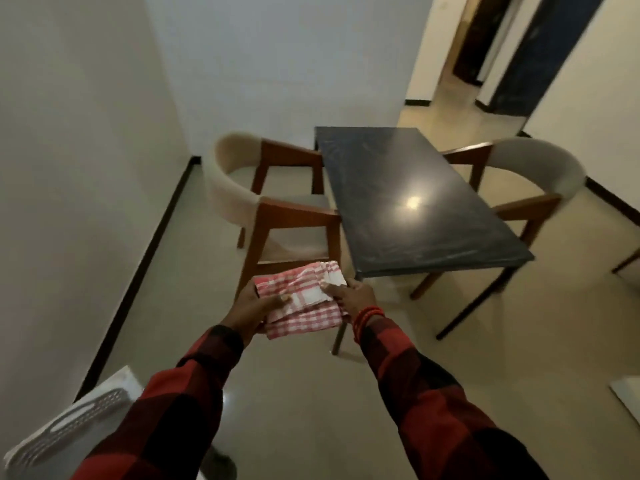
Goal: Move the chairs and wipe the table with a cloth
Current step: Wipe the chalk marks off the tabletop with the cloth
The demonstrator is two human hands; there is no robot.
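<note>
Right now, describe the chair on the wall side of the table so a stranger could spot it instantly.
Find the dark rectangular stone-look table in the middle of the room. On its left, between it and the white wall, stands a cream-upholstered armchair with reddish-brown wooden arms. Unlike the greyer curved-back armchair opposite, its seat is tucked under the table edge.

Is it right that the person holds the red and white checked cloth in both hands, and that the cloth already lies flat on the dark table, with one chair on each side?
Not quite. The cloth does not lie on the dark table. The head view shows it held in the air before the table's near end, between the left hand and the right hand. The rest is right: the left chair and the right chair flank the table.
</note>
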